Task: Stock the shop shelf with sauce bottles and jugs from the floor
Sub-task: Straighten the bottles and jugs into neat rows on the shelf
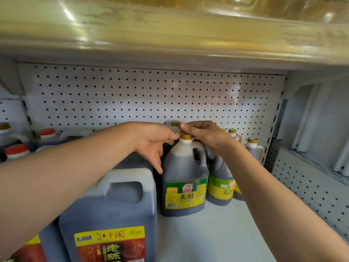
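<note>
Right hand (204,132) pinches the gold cap (186,136) of the dark green-labelled plastic vinegar jug (184,178) on the white shelf (217,233); left hand (153,142), grip spread, hovers beside it.

The jug I'm on right now (184,178) is a dark vinegar one with a green and yellow label, gold cap, moulded handle at the shoulder, standing upright mid-shelf. Just beside it on the right is another dark jug with a green-yellow label (221,184), also upright, and a couple more gold-capped ones (253,148) behind that near the back panel. Left of it sits a big squarish dark jug (113,208) with a red and yellow label, close to the front edge. Further left, red-capped jugs (47,135) line the back.
</note>
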Demonstrator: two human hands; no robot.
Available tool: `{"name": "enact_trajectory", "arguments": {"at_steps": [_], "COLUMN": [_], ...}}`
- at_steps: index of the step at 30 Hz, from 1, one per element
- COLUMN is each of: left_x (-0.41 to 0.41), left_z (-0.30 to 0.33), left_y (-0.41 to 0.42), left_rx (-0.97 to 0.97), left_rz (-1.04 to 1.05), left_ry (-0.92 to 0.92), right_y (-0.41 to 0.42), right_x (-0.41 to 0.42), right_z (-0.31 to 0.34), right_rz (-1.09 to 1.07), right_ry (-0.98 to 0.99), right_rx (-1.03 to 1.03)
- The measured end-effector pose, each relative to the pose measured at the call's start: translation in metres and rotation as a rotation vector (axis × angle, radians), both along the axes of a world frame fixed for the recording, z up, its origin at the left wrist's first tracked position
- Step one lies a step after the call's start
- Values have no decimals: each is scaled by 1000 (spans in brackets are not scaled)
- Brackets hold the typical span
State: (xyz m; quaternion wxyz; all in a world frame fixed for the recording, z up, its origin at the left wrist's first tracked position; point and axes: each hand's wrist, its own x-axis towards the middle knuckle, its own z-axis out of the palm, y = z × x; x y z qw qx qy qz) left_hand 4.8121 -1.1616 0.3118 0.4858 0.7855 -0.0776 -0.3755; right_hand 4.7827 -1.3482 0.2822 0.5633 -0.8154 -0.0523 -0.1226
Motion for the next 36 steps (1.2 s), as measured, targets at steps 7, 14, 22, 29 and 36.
{"name": "enact_trajectory", "arguments": {"at_steps": [7, 14, 22, 29, 36], "left_x": [-6, -11, -14, -22, -73], "left_z": [-14, -19, -19, -20, 38], "left_y": [3, 0, -5, -1, 52], "left_rx": [126, 125, 78, 56, -130], "left_rz": [-112, -146, -85, -63, -19], "left_ry": [-93, -119, -104, -106, -380], "right_y": [5, 15, 23, 25, 41], "right_x": [-16, -18, -16, -15, -46], "right_z": [-17, -27, -33, -34, -16], "right_rz": [53, -1, -25, -68, -250], "right_ry": [-48, -120, -171, -157, -289], "right_rx": [30, 190, 279, 237, 206]}}
